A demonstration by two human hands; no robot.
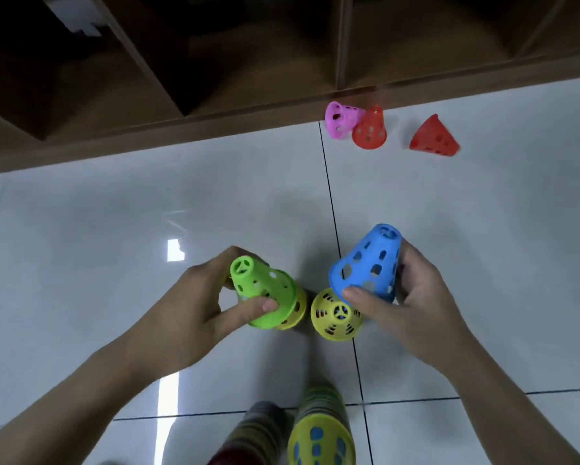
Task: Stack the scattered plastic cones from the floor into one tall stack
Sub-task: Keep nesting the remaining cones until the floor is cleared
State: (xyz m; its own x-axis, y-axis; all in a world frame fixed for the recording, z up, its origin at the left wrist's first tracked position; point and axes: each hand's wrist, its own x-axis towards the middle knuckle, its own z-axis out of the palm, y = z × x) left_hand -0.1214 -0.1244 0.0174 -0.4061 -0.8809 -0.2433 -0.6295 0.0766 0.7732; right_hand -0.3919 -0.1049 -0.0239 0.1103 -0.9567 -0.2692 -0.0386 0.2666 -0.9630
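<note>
No words, labels, brand marks or numbers can be read anywhere in the head view. The perforated plastic cones carry only holes and a spoked ring at the tip, as on the green cone (261,292), with no print on them. The wooden shelving (215,78) beyond the green cone and the floor tiles (114,203) around it are likewise bare of any sign.
</note>
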